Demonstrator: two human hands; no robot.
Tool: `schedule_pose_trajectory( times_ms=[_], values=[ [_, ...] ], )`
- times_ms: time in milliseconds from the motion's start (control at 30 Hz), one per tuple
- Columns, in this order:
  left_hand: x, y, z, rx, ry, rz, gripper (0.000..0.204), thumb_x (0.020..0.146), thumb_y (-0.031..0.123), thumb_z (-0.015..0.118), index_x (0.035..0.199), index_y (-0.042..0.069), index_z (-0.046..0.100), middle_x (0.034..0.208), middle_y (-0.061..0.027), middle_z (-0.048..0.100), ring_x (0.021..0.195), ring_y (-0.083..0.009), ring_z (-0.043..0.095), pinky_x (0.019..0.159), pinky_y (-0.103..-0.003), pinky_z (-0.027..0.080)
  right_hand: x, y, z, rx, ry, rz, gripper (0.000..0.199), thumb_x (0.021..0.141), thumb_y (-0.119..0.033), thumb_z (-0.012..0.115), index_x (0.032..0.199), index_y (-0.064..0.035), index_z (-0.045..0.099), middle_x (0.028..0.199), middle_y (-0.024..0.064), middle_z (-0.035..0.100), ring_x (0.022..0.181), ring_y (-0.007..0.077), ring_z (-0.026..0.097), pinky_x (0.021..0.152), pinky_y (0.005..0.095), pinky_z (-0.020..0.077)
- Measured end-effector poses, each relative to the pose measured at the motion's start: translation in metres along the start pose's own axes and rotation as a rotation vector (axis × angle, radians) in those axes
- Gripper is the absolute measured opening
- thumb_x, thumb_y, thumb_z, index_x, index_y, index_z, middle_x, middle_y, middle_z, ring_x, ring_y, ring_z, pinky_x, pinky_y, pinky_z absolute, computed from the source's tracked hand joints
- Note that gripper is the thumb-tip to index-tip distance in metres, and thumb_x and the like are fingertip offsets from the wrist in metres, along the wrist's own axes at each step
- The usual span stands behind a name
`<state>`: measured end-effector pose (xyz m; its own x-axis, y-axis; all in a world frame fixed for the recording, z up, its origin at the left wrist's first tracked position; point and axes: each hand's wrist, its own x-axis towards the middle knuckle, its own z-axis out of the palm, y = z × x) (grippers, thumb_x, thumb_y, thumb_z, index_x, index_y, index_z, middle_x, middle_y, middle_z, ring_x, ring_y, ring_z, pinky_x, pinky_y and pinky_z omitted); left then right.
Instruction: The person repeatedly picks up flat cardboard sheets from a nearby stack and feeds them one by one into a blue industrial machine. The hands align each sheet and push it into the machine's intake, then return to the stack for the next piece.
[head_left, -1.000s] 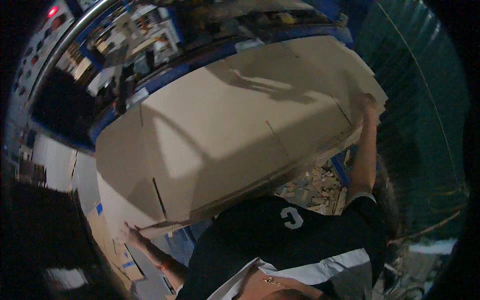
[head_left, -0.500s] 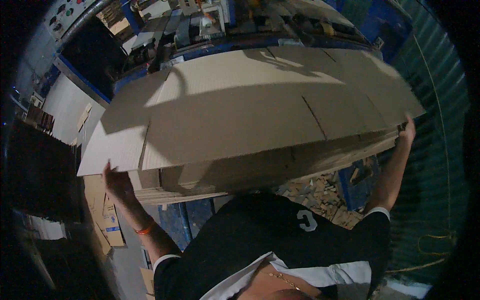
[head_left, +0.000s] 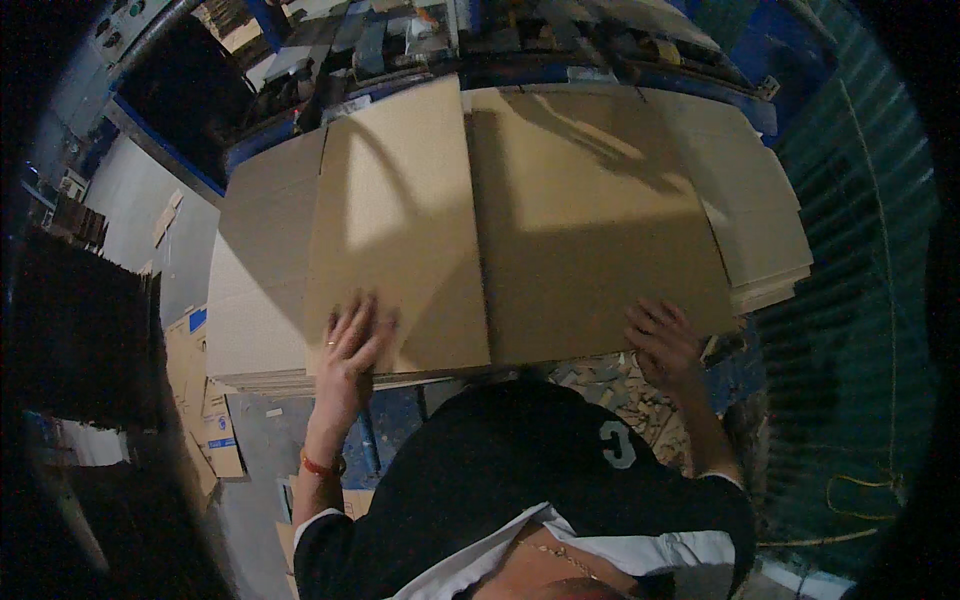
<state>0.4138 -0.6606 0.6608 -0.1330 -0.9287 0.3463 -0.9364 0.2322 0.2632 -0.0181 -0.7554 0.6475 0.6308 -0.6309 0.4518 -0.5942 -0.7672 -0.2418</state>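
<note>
A brown cardboard box blank lies on a stack of flat cardboard sheets (head_left: 262,262) before me. Its left panel (head_left: 405,260) and wider right panel (head_left: 600,200) are folded inward and meet along a narrow seam, with the left panel's far end slightly raised. On the near edge of the left panel rests my left hand (head_left: 352,342), open, fingers spread and a little blurred. My right hand (head_left: 664,342) lies at the right panel's near edge, its fingers stretched out flat. Neither hand grips anything. The sheets underneath stick out on both sides.
Beyond the stack stands a machine with a blue frame (head_left: 545,77). Cardboard scraps (head_left: 625,395) lie in a heap below the near edge. Flattened cartons (head_left: 215,425) are on the floor at left. A green corrugated wall (head_left: 840,290) runs along the right.
The blank was spread wide with my hands at its outer corners. Its side panels are now folded inward, and both hands have moved toward the middle onto them.
</note>
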Motion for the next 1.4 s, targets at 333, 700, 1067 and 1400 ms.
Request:
schedule_pose_trajectory(
  times_ms=[333, 700, 1067, 1400],
  values=[
    [0.046, -0.035, -0.004, 0.172, -0.083, 0.055, 0.054, 0.078, 0.013, 0.057, 0.131, 0.021, 0.048, 0.136, -0.0147, 0.042, 0.127, -0.0321, 0.037, 0.107, -0.049, 0.023, 0.074, 0.078, 0.01, -0.06, -0.228, -0.044, 0.057, 0.073, -0.041, 0.066, 0.12, -0.0124, 0.055, 0.135, 0.0098, 0.044, 0.128, 0.0301, 0.036, 0.103, 0.0473, 0.028],
    [0.203, -0.116, 0.049, 0.047, 0.29, 0.028, 0.07, 0.072, 0.007, 0.069, 0.135, 0.014, 0.039, 0.133, -0.0171, 0.043, 0.121, -0.0358, 0.042, 0.1, -0.041, 0.036, 0.218, 0.158, 0.052, -0.122, -0.295, 0.252, 0.069, 0.077, -0.057, 0.057, 0.135, -0.0236, 0.04, 0.143, 0.0086, 0.029, 0.134, 0.0289, 0.022, 0.108, 0.0467, 0.0208],
    [0.093, -0.138, -0.002, 0.234, 0.576, -0.447, 0.063, 0.079, 0.022, 0.069, 0.13, -0.002, 0.04, 0.129, -0.022, 0.046, 0.12, -0.0354, 0.043, 0.102, -0.039, 0.031, 0.111, 0.186, -0.018, -0.168, 0.021, 0.81, 0.055, 0.082, -0.039, 0.058, 0.128, -0.0122, 0.047, 0.138, 0.0161, 0.037, 0.119, 0.0352, 0.043, 0.102, 0.0451, 0.0315],
    [-0.1, -0.179, 0.04, 0.386, 0.388, -1.176, 0.062, 0.08, 0.031, 0.068, 0.13, 0.005, 0.042, 0.129, -0.0202, 0.046, 0.115, -0.035, 0.046, 0.093, -0.037, 0.039, -0.082, 0.268, -0.017, -0.552, 0.695, 1.416, 0.072, 0.08, -0.055, 0.053, 0.124, 0.0015, 0.046, 0.133, 0.0272, 0.039, 0.118, 0.0425, 0.042, 0.096, 0.0454, 0.038]
  ],
)
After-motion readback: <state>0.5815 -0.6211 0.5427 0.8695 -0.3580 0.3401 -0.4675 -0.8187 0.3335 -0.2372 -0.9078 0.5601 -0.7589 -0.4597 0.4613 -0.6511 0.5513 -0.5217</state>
